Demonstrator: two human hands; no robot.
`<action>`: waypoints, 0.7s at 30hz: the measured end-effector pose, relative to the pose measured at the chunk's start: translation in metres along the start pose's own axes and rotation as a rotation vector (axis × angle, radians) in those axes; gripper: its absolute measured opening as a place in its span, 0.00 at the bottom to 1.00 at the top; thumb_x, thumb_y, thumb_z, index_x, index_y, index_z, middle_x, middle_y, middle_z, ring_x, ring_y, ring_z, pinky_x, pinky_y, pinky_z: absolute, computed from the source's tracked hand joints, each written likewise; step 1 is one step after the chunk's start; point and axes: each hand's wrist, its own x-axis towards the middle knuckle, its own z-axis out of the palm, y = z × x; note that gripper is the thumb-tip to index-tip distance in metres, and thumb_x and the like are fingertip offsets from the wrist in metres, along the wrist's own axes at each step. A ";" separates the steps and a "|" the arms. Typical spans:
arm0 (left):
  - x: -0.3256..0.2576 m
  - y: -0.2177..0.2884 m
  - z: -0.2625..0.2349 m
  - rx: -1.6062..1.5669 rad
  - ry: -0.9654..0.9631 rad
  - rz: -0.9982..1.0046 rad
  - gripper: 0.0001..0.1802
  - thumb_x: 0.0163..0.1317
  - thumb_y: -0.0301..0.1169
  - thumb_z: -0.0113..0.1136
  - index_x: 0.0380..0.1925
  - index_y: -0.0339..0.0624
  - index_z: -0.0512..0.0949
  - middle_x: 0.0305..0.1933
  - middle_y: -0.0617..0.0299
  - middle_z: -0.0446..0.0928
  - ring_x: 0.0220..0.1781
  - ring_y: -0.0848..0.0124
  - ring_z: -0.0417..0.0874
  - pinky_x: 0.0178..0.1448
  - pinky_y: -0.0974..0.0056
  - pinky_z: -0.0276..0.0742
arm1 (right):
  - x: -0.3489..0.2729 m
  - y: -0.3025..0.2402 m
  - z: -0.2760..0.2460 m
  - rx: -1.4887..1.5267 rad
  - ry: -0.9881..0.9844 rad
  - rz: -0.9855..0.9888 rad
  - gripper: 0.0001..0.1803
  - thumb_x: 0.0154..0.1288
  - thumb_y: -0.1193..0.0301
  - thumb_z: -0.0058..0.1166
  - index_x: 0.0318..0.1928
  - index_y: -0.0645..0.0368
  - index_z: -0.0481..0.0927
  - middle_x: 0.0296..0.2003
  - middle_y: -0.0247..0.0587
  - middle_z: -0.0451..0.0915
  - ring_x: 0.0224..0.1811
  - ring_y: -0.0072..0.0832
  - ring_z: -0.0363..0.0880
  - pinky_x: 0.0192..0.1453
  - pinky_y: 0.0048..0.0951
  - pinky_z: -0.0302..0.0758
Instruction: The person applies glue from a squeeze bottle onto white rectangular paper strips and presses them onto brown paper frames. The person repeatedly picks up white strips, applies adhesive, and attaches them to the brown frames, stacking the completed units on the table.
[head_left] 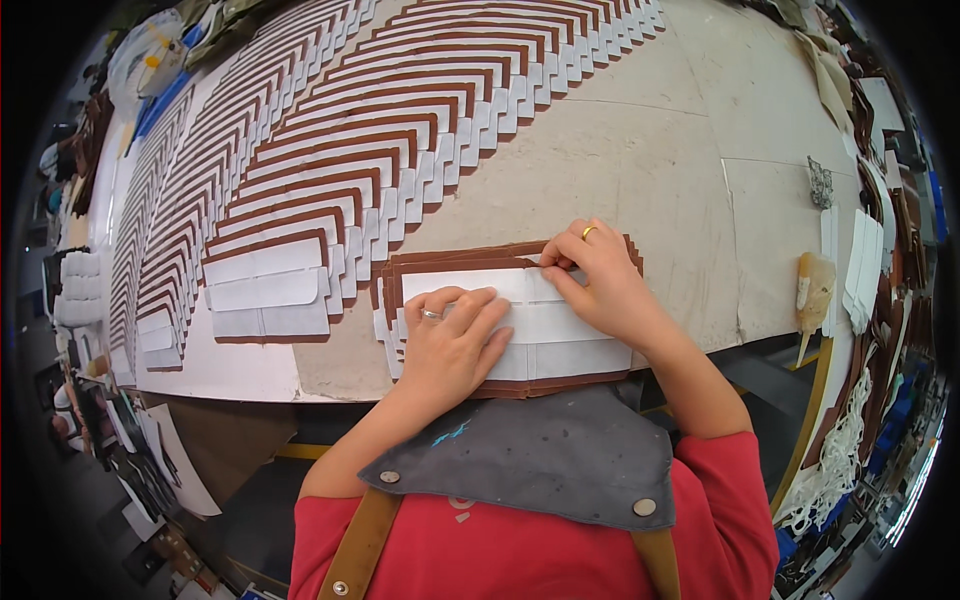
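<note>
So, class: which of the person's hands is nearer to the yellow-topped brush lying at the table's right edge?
Right. The right hand rests on the stack of brown pieces, on the side toward the brush; the left hand presses the same stack further away.

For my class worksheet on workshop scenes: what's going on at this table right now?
A person in a red top and grey apron bends over a worktable. The left hand lies flat on a small stack of brown pieces with white strips at the table's near edge. The right hand pinches a white strip at the stack's top. Beyond, long overlapping rows of the same pieces fan across the table.
</note>
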 end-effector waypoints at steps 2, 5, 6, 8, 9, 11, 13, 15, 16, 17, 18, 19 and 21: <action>-0.002 0.001 0.001 0.050 0.018 -0.015 0.17 0.53 0.35 0.62 0.45 0.50 0.77 0.48 0.67 0.73 0.50 0.66 0.69 0.55 0.58 0.55 | -0.003 0.001 0.005 -0.107 0.066 -0.082 0.04 0.53 0.76 0.56 0.29 0.54 0.75 0.29 0.31 0.71 0.37 0.30 0.68 0.45 0.32 0.60; -0.004 0.001 0.003 0.090 0.025 -0.016 0.18 0.54 0.35 0.61 0.47 0.52 0.78 0.46 0.66 0.72 0.49 0.65 0.68 0.54 0.58 0.54 | -0.009 0.001 0.010 -0.222 0.198 -0.236 0.04 0.50 0.77 0.56 0.27 0.54 0.75 0.30 0.30 0.71 0.37 0.28 0.67 0.44 0.32 0.59; -0.004 0.001 0.002 0.094 0.027 -0.013 0.17 0.54 0.35 0.61 0.47 0.52 0.78 0.46 0.65 0.72 0.49 0.65 0.68 0.54 0.58 0.54 | -0.010 0.002 0.011 -0.231 0.206 -0.243 0.05 0.50 0.77 0.57 0.28 0.54 0.76 0.31 0.29 0.72 0.37 0.28 0.68 0.44 0.31 0.59; -0.003 0.002 0.001 0.103 0.031 -0.008 0.17 0.55 0.35 0.61 0.46 0.52 0.78 0.46 0.64 0.71 0.49 0.64 0.68 0.54 0.58 0.54 | -0.012 0.003 0.011 -0.247 0.225 -0.256 0.06 0.50 0.77 0.59 0.30 0.54 0.79 0.32 0.29 0.75 0.38 0.27 0.70 0.43 0.31 0.58; -0.003 0.002 0.002 0.101 0.031 -0.010 0.17 0.55 0.35 0.61 0.46 0.52 0.78 0.46 0.64 0.71 0.49 0.64 0.67 0.54 0.58 0.54 | -0.012 0.004 0.012 -0.250 0.232 -0.262 0.06 0.50 0.77 0.59 0.30 0.54 0.79 0.32 0.29 0.75 0.38 0.27 0.70 0.43 0.31 0.58; -0.004 0.002 0.002 0.098 0.034 -0.014 0.16 0.55 0.35 0.61 0.46 0.52 0.78 0.46 0.64 0.71 0.49 0.64 0.67 0.54 0.58 0.55 | -0.012 0.004 0.012 -0.256 0.245 -0.274 0.06 0.50 0.77 0.59 0.30 0.54 0.79 0.31 0.28 0.75 0.37 0.26 0.70 0.43 0.31 0.58; -0.004 0.002 0.003 0.103 0.038 -0.016 0.16 0.55 0.34 0.61 0.46 0.52 0.78 0.46 0.63 0.71 0.49 0.64 0.67 0.54 0.57 0.55 | -0.012 0.004 0.012 -0.260 0.257 -0.284 0.06 0.49 0.78 0.59 0.30 0.54 0.79 0.31 0.28 0.75 0.37 0.27 0.70 0.42 0.31 0.59; -0.004 0.003 0.003 0.090 0.039 -0.028 0.16 0.55 0.34 0.61 0.45 0.51 0.79 0.46 0.62 0.71 0.49 0.63 0.67 0.54 0.57 0.55 | -0.012 0.004 0.013 -0.264 0.272 -0.293 0.06 0.49 0.78 0.58 0.29 0.54 0.78 0.30 0.29 0.75 0.36 0.27 0.70 0.42 0.30 0.60; -0.004 0.004 0.002 0.075 0.038 -0.038 0.15 0.55 0.33 0.60 0.44 0.51 0.79 0.46 0.61 0.71 0.49 0.63 0.67 0.54 0.57 0.55 | -0.011 0.004 0.014 -0.267 0.281 -0.297 0.05 0.49 0.78 0.57 0.28 0.54 0.77 0.30 0.29 0.74 0.36 0.27 0.70 0.43 0.30 0.60; -0.003 0.004 0.001 0.060 0.038 -0.047 0.14 0.55 0.33 0.60 0.44 0.51 0.79 0.46 0.61 0.71 0.49 0.63 0.67 0.54 0.57 0.55 | -0.011 0.003 0.014 -0.270 0.291 -0.301 0.05 0.49 0.78 0.57 0.27 0.54 0.75 0.30 0.29 0.73 0.36 0.27 0.70 0.43 0.30 0.61; -0.002 0.003 -0.001 0.021 0.009 -0.077 0.14 0.55 0.33 0.60 0.44 0.50 0.78 0.47 0.60 0.70 0.50 0.62 0.67 0.54 0.56 0.55 | -0.011 0.003 0.014 -0.260 0.288 -0.301 0.05 0.49 0.78 0.57 0.27 0.55 0.75 0.30 0.29 0.74 0.36 0.27 0.71 0.43 0.30 0.61; -0.001 0.003 -0.004 -0.017 -0.020 -0.107 0.14 0.55 0.32 0.60 0.44 0.49 0.78 0.47 0.59 0.70 0.51 0.62 0.67 0.55 0.56 0.55 | -0.011 0.002 0.013 -0.249 0.285 -0.301 0.05 0.50 0.78 0.57 0.28 0.55 0.75 0.30 0.30 0.74 0.36 0.27 0.71 0.43 0.30 0.62; 0.004 0.001 -0.010 -0.060 0.012 -0.146 0.15 0.55 0.32 0.59 0.44 0.47 0.77 0.49 0.58 0.70 0.53 0.60 0.67 0.56 0.56 0.54 | -0.010 0.000 0.011 -0.212 0.273 -0.288 0.06 0.51 0.78 0.57 0.29 0.56 0.75 0.30 0.31 0.75 0.35 0.28 0.72 0.43 0.31 0.62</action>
